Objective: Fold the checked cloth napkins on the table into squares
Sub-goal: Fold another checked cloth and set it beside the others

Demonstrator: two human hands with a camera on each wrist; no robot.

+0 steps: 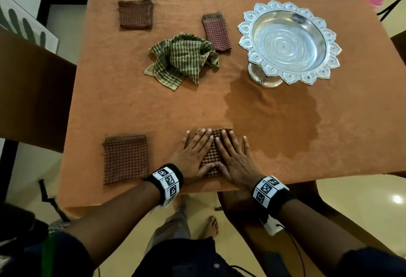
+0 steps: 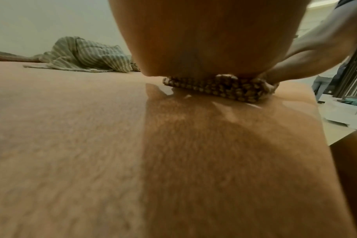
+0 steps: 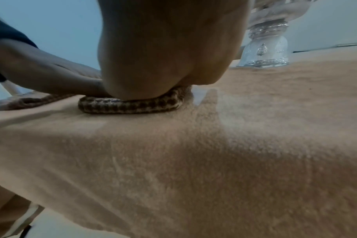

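Note:
A folded brown checked napkin lies near the table's front edge, mostly hidden under both palms. My left hand and right hand press flat on it, fingers straight, side by side. From the left wrist view its thick folded edge shows under my palm; the right wrist view shows that edge too. A crumpled green checked napkin sits mid-table, also seen as a heap from the left wrist. Folded brown napkins lie at front left and far left. A folded red one lies at the back.
A silver pedestal bowl with a scalloped rim stands at the back right; its foot shows in the right wrist view. An orange tablecloth covers the table. Dark chairs stand at the left, far side and right.

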